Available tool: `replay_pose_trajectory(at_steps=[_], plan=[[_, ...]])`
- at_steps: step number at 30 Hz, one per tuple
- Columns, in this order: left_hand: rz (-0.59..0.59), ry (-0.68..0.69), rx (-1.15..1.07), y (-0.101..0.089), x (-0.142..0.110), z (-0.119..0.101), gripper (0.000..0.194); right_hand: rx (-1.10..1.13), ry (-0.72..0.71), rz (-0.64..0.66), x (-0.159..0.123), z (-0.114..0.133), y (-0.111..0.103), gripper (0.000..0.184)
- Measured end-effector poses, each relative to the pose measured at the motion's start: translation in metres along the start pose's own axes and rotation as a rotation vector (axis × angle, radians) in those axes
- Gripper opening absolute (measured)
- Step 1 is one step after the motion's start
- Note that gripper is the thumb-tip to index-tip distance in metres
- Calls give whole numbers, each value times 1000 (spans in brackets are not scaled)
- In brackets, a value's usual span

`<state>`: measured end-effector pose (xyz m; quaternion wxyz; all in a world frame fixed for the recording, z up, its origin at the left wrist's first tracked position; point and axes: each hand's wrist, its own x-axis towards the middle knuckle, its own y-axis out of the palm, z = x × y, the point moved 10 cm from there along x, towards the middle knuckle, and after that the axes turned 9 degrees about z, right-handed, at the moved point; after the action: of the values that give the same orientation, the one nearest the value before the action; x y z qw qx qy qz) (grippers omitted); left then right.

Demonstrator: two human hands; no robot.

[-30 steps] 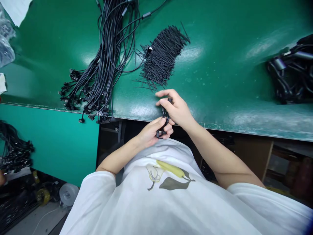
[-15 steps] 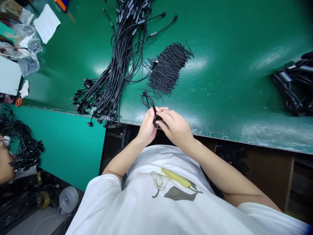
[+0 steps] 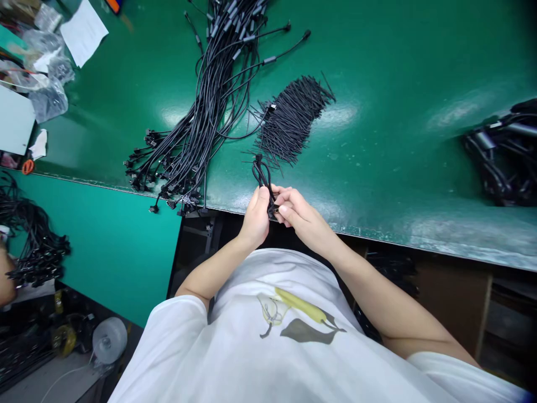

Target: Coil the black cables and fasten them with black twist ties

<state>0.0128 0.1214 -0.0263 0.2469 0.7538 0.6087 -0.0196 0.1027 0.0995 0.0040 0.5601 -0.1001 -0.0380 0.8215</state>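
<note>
A black cable (image 3: 262, 174), folded into narrow loops, stands up out of my left hand (image 3: 255, 219). The left thumb and fingers are closed around its lower part. One dark plug (image 3: 258, 159) shows at the top of the loops. My right hand (image 3: 302, 215) is closed in a pinch at the lower end of the bundle, its fingertips close to the left ones. A small dark piece with a bright glint is between them, too small to name. Just beyond the hands lies a pile of short black ties (image 3: 289, 120).
A long bunch of black cables (image 3: 210, 106) with grey sleeves lies left on the green table (image 3: 390, 134). More bundled cables (image 3: 499, 162) sit at the right edge. Papers (image 3: 84, 33) and plastic bags (image 3: 50, 98) are far left. Another person's arm (image 3: 5, 277) shows beside hanging cables.
The looped cable has shifted slightly right and stands more upright. My right fingers have drawn into a tighter pinch at its lower end. The view has turned a little.
</note>
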Motion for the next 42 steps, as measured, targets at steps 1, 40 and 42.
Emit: replay_pose_trajectory(at_steps=[1, 40, 42], plan=[[-7, 11, 15, -2, 1, 0, 29, -84, 10, 15, -1, 1, -2, 14], [659, -189, 256, 47, -14, 8, 55, 368, -19, -128, 25, 4, -34, 62], [667, -221, 192, 48, -13, 13, 53, 393, 92, -68, 26, -4, -27, 62]])
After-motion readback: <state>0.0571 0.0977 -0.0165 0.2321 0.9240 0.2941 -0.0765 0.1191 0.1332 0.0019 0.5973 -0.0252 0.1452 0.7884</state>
